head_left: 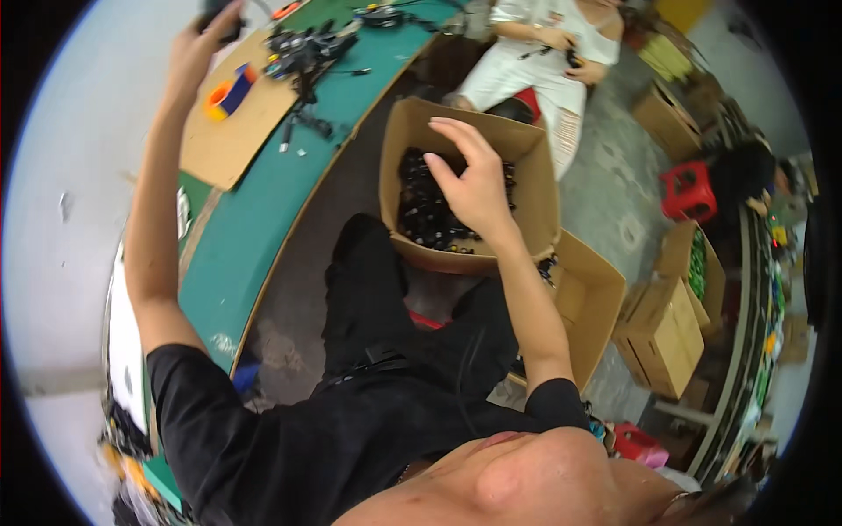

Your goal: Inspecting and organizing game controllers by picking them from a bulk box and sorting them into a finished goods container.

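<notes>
My left hand (195, 46) is raised over the far left end of the green workbench, its fingers closed round a black object (230, 28). That object is cut by the picture's top edge, so its kind cannot be made out. My right hand (475, 180) hovers above an open cardboard box (469, 258) in front of my knees, thumb and fingers apart, nothing in it. Inside the box lies a heap of small black parts (425, 210), partly hidden by this hand.
On the green workbench (237, 263) lie a cardboard sheet (206, 158), an orange-and-blue tape roll (230, 92) and bundled black cables (303, 57). A second open box (588, 294) stands at the right. Opposite sits a person in white (553, 66), near a red stool (688, 191).
</notes>
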{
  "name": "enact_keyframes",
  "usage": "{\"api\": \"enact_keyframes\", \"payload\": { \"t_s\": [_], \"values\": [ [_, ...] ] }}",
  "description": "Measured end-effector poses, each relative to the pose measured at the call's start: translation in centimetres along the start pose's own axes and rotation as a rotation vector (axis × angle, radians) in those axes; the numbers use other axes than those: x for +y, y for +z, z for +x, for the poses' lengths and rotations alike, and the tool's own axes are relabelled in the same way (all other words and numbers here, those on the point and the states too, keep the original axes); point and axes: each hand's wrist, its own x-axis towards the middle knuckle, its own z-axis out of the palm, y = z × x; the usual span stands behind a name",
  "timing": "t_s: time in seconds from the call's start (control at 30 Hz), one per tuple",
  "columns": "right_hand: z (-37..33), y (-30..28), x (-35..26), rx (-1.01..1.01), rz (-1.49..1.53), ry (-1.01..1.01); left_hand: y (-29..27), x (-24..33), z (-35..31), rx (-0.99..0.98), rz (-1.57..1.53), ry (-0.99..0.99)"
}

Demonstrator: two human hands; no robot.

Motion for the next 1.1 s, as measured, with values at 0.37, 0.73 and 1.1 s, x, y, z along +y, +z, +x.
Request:
{"api": "enact_keyframes", "payload": {
  "t_s": [0.37,0.73,1.1],
  "values": [
    [0.6,-7.3,-10.2,0.092,-0.598,-0.385,7.9,20.1,-12.2,-0.713,0.076,0.536],
    [-6.5,-14.9,-8.2,-0.047,-0.627,0.057,22.5,23.5,-19.1,-1.135,-0.504,0.313],
    [-17.3,-17.5,-6.3,0.902,-0.35,0.514,35.4,19.9,-40.4,-1.723,-1.18,-0.059]
  ]
}}
